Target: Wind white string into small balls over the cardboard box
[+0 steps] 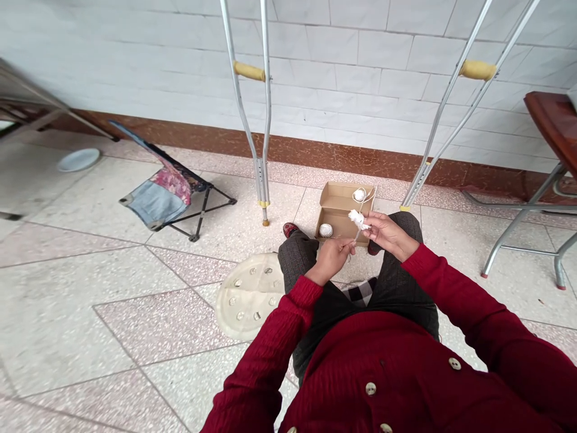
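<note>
A small bunched piece of white yarn work (356, 218) is pinched in the fingers of my right hand (385, 231), above a shallow cardboard box. My left hand (334, 258) is closed just below and to the left, its fingertips on the lower end of a thin stick-like thing (359, 234) that runs up to the white piece. Whether this is a hook, a needle or yarn is too small to tell. Inside the open cardboard box (336, 216) lies one white yarn ball (325, 230), and another white yarn ball (359, 194) rests at its raised lid, with loose strands beside it.
Two crutches (264, 150) (433, 138) lean on the tiled wall. A folding stool (157, 195) stands at left, near a pale dish (79, 160). Beside my left leg lies a round cream lid-like disc with holes (246, 300). At right stands a metal-legged chair (525, 234).
</note>
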The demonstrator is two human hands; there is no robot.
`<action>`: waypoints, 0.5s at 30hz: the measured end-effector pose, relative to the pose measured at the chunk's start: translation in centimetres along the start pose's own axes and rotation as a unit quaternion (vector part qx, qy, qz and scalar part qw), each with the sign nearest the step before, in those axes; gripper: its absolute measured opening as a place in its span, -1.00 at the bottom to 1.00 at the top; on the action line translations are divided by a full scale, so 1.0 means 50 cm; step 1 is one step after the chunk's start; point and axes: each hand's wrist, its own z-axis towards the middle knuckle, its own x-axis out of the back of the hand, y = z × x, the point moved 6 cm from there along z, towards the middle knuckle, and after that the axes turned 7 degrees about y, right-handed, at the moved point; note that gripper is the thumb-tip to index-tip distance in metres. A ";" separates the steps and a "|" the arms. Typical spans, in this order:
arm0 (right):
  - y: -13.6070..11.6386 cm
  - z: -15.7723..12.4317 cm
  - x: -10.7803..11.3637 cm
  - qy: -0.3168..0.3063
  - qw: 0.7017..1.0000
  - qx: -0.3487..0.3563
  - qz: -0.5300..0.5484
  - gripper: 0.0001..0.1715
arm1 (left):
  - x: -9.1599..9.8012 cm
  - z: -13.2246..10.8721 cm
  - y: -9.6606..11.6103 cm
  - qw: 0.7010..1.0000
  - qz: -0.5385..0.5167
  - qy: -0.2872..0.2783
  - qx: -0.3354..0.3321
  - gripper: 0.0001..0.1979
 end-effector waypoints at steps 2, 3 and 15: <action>0.006 -0.024 -0.011 -0.048 0.999 -0.012 -0.024 -0.63 | 0.009 0.016 -0.017 1.000 0.011 0.007 0.005 -0.62; 0.012 -0.034 -0.014 -0.068 0.997 -0.017 -0.045 -0.61 | 0.017 0.025 -0.023 1.000 0.026 0.011 0.004 -0.65; 0.026 -0.059 0.007 -0.100 0.963 -0.038 -0.249 -0.80 | 0.105 0.098 0.037 0.964 0.223 0.025 -0.142 -0.71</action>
